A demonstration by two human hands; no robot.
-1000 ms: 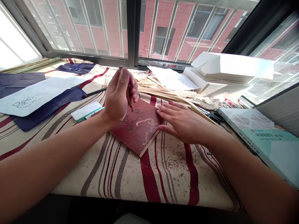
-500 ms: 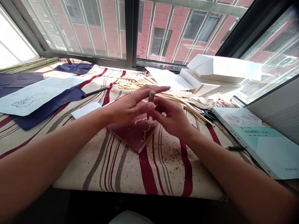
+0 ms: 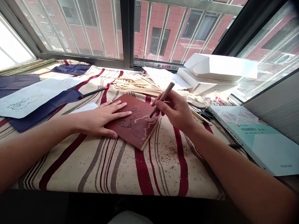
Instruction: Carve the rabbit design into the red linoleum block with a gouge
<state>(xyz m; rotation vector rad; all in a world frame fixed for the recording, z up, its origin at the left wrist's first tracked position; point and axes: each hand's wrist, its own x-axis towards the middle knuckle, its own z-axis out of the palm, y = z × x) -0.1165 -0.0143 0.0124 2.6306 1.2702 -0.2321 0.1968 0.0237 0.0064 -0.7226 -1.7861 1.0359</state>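
A reddish-brown board point(image 3: 130, 137) lies at an angle on the striped cloth, with dark drawn lines and pale carved outlines on its face. My left hand point(image 3: 105, 116) rests flat on the board's left part, fingers spread. Between the fingers of my right hand point(image 3: 177, 109) is a carving tool point(image 3: 165, 95) with a light round handle, held tilted like a pen. Its dark tip meets the board at the pale carved lines near the right edge. Small shavings point(image 3: 171, 151) are scattered over the cloth right of the board.
Thin wooden strips point(image 3: 133, 84), paper and a white box point(image 3: 210, 77) sit at the back by the window. To the right lie black scissors point(image 3: 206, 114) and a thick book point(image 3: 257, 137). A drawing sheet point(image 3: 35, 96) and a black-red pencil point(image 3: 93, 92) are on the left.
My left hand has moved away from the carving tool, leftward and down onto the board. The tool, upright before, now leans in my right hand. More of the board shows.
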